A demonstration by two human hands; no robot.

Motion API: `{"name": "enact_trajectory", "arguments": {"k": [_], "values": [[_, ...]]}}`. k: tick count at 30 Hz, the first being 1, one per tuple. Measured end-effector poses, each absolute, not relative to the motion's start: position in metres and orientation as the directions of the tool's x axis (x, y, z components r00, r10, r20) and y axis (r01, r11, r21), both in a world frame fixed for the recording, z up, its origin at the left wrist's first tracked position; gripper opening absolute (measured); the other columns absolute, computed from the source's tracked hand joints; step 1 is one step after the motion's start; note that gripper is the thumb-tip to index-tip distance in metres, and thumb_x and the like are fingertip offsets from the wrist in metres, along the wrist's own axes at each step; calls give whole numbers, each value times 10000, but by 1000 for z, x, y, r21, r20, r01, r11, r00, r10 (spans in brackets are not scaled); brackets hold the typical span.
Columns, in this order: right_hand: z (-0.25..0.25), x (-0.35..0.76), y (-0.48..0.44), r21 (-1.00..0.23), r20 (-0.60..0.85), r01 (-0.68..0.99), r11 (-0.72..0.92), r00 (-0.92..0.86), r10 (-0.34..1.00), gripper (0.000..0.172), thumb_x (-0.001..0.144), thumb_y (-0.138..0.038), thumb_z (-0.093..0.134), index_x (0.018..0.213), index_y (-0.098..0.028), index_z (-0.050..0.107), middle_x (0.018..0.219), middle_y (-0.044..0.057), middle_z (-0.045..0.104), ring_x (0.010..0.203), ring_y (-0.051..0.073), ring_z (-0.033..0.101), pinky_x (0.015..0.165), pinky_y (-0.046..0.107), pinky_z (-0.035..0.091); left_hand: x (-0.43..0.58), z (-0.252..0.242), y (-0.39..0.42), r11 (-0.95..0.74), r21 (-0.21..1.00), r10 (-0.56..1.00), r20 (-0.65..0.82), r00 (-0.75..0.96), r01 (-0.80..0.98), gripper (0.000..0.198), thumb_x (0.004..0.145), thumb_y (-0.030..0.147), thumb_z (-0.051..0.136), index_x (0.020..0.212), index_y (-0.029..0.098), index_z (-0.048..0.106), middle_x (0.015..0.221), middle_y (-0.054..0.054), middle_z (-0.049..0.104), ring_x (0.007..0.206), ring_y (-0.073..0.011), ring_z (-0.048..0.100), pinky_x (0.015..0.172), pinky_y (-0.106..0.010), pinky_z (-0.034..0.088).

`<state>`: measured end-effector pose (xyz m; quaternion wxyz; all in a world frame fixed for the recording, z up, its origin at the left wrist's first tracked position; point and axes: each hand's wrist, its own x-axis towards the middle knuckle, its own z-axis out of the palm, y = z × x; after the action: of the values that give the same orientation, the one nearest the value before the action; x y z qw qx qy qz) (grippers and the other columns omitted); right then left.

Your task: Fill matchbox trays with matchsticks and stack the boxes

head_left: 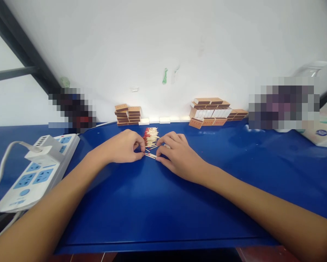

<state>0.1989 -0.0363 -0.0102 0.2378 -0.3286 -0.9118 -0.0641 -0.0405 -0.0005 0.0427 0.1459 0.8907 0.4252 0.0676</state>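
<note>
A pile of red-tipped matches [151, 136] lies on the blue table [158, 203], just beyond my hands. My left hand [125, 147] is curled, its thumb and fingers pinching the red-tipped end of a few matches [150, 155]. My right hand [175, 154] rests on the table opposite, fingers bent, its fingertips on the other end of the same matches. The hands nearly meet over them.
Brown matchboxes [127, 114] are stacked at the back by the white wall, with a bigger heap [214, 111] to the right and white inner trays [164, 119] in a row between. A white power strip [36, 171] with a plugged-in charger lies at the left.
</note>
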Motion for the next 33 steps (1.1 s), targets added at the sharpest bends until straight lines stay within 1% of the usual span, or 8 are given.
{"name": "enact_trajectory", "arguments": {"k": [5, 9, 11, 16, 22, 29, 31, 33], "values": [[-11, 197, -33, -72, 458, 649, 757, -653, 603, 129, 1014, -261, 615, 952, -177, 692, 1132, 104, 670, 1101, 269, 509, 907, 420, 354, -39, 42, -1, -585, 385, 763, -37, 645, 714, 116, 801, 264, 675, 829, 211, 775, 586, 40, 564, 523, -107, 500, 523, -250, 364], [-3, 203, -33, -118, 452, 647, 754, -641, 621, 150, 999, -332, 650, 950, -194, 680, 1118, 94, 666, 1093, 267, 507, 902, 412, 356, -41, 44, -1, -569, 409, 766, -52, 641, 713, 151, 819, 334, 703, 862, 208, 775, 609, 34, 575, 537, -115, 514, 526, -248, 371], [1, 207, -34, -128, 436, 644, 754, -647, 626, 132, 975, -323, 685, 936, -197, 680, 1141, 96, 660, 1104, 273, 509, 895, 411, 358, -43, 45, 0, -559, 407, 776, -50, 629, 722, 185, 810, 369, 726, 873, 202, 773, 611, 30, 575, 537, -119, 515, 528, -251, 369], [4, 211, -33, -129, 364, 627, 768, -691, 625, 86, 970, -223, 669, 893, -188, 678, 1170, 106, 655, 1136, 281, 511, 886, 402, 361, -46, 45, 3, -530, 404, 780, -112, 615, 746, 188, 831, 383, 723, 862, 203, 769, 626, 21, 595, 556, -128, 525, 536, -255, 355], [-4, 202, -33, -88, 360, 638, 765, -695, 622, 154, 1032, -253, 582, 937, -170, 671, 1101, 125, 655, 1097, 270, 497, 867, 383, 363, -44, 42, 5, -516, 424, 771, -149, 619, 744, 192, 862, 378, 704, 855, 195, 764, 654, 13, 608, 589, -129, 524, 554, -247, 358], [-5, 201, -33, -105, 399, 616, 780, -692, 601, 170, 1042, -255, 562, 936, -176, 669, 1145, 114, 662, 1118, 265, 497, 884, 390, 354, -43, 43, 5, -504, 447, 766, -165, 621, 739, 203, 853, 394, 730, 857, 196, 773, 671, 6, 627, 608, -135, 541, 557, -244, 359], [-3, 201, -35, -142, 419, 621, 771, -668, 615, 180, 1039, -304, 575, 953, -179, 670, 1123, 105, 667, 1100, 261, 507, 887, 392, 358, -43, 43, 5, -498, 454, 765, -171, 621, 739, 209, 845, 403, 743, 848, 196, 769, 674, 7, 626, 613, -135, 542, 559, -245, 361], [-2, 200, -37, -168, 444, 631, 758, -638, 629, 236, 1012, -406, 619, 997, -177, 675, 1116, 107, 664, 1091, 269, 509, 889, 401, 364, -43, 44, 5, -488, 464, 767, -177, 617, 739, 215, 836, 409, 755, 848, 195, 760, 677, 10, 622, 615, -134, 541, 563, -245, 362]]}}
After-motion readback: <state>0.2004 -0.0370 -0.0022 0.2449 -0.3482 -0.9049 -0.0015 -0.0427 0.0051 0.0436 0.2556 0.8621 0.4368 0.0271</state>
